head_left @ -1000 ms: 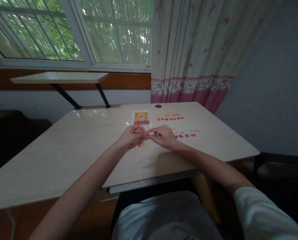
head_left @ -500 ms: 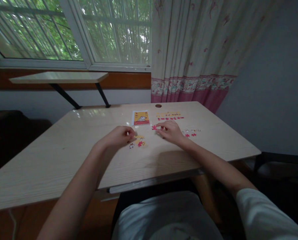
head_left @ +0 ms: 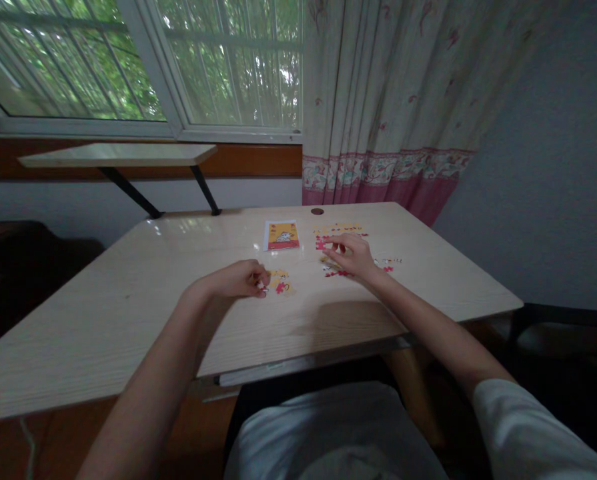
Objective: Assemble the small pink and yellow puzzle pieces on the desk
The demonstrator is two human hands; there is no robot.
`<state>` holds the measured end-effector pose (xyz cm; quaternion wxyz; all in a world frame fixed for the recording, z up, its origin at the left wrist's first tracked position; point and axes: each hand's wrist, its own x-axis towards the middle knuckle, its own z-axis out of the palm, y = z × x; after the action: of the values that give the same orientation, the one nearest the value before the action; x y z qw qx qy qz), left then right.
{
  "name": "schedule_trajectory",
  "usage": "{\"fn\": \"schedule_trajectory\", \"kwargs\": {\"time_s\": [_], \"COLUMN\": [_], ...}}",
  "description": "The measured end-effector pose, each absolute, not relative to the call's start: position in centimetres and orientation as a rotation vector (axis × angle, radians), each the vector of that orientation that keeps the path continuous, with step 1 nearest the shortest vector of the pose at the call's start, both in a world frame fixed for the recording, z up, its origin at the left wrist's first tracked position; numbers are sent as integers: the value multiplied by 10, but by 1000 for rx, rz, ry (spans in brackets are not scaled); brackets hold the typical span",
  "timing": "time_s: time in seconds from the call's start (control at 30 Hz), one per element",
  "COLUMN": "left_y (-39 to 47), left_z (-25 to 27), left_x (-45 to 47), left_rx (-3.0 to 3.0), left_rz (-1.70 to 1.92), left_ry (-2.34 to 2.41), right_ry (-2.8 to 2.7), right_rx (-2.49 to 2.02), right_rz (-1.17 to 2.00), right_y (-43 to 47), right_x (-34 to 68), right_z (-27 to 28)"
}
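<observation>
**Right hand (head_left: pixel 353 255) pinching red puzzle piece (head_left: pixel 320 245)**

Fingertips are pointing left, holding it by the far rows' (head_left: pixel 351 229) left end (contact unclear). Left hand (head_left: pixel 244 278) is curling beside loose pieces (head_left: pixel 281 287); whether it is gripping, I can't say. Pale desk (head_left: pixel 153 293) is standing below window (head_left: pixel 233 73); right hand is partly hiding near rows (head_left: pixel 389 269).

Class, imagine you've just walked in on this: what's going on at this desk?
A person is handling jigsaw pieces at a wooden desk. The right hand has a red piece at its fingertips, beside the far rows of yellow and red pieces. The left hand is at a loose cluster; whether it grips a piece is hard to tell. A nearer group is partly hidden by the right hand, and a picture card lies farther back.
</observation>
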<state>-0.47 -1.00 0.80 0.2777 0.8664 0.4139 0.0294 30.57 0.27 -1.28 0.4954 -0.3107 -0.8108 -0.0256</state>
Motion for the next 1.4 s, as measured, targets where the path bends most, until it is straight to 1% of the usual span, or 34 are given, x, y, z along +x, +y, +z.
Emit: {"fn": "schedule_trajectory", "kwargs": {"time_s": [0.07,0.17,0.33,0.43,0.53,0.7,1.0,1.1,1.2,1.3,1.4], "left_y": [-10,-10,-10,-11,-12,-11,-15,-17,-16,-12,-9], "left_z": [8,6,4,4,4,1,7,14,19,20,16], "left_x": [-5,-5,-4,-4,-3,-2,2,5,9,13,17], "left_rx": [2327,2313,2291,2287,2246,2217,2109,1982,1870,1750,1611], "left_rz": [51,46,88,97,108,151,277,389,645,942,1081], "left_ry": [1108,1110,1104,1116,1122,1120,1074,1049,1043,1056,1099], "right_ry": [-1961,-1944,-1875,-1860,-1842,-1914,-1940,-1930,-1930,-1929,-1935], "right_rx": [-751,-868,-1284,-1569,-1755,-1873,-1940,-1963,-1976,-1988,-1890], "right_rz": [-76,-87,-67,-81,8,129,140,152,143,35,-112], "right_y": [6,23,77,98,104,107,109,109,108,103,95], "right_x": [308,323,382,418,444,466,471,472,471,463,443], "right_z": [-11,-3,5,-6,-24,-44,-48,-50,-50,-44,-33]}}
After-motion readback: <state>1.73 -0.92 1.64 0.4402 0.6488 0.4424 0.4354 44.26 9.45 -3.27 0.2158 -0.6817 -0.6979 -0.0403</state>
